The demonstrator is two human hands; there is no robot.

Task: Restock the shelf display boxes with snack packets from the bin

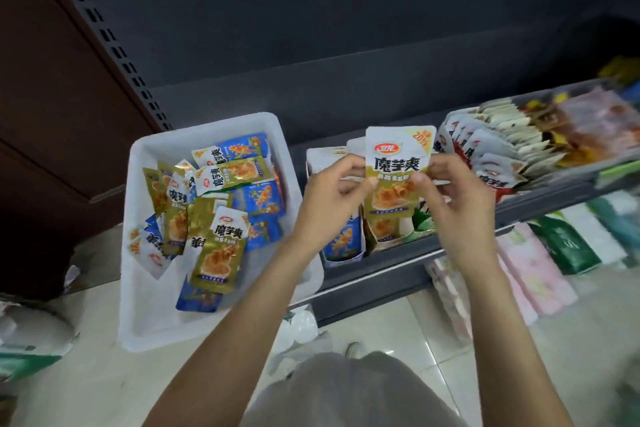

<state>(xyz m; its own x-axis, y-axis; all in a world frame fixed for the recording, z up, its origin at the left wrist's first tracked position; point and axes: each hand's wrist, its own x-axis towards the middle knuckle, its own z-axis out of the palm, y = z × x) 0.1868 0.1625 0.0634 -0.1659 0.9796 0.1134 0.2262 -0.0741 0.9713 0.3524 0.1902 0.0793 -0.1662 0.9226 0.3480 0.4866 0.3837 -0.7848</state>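
Both hands' fingers [360,184] pinch one olive packet [394,180] (upright) over seemingly half-filled display boxes [381,236]

Left hand [329,198]: bare forearm extended up and forward from lower left, wrist straight, back of hand toward the camera, fingers curled, thumb and fingertips pinched on the left edge of an upright snack packet [396,170]. Right hand [457,201]: bare forearm rising from lower right, wrist slightly bent inward, back of hand toward the camera, thumb [424,184] pressed on the packet's front with fingers folded behind its right edge. Both hands level with each other, close together, separated only by the packet held between them.
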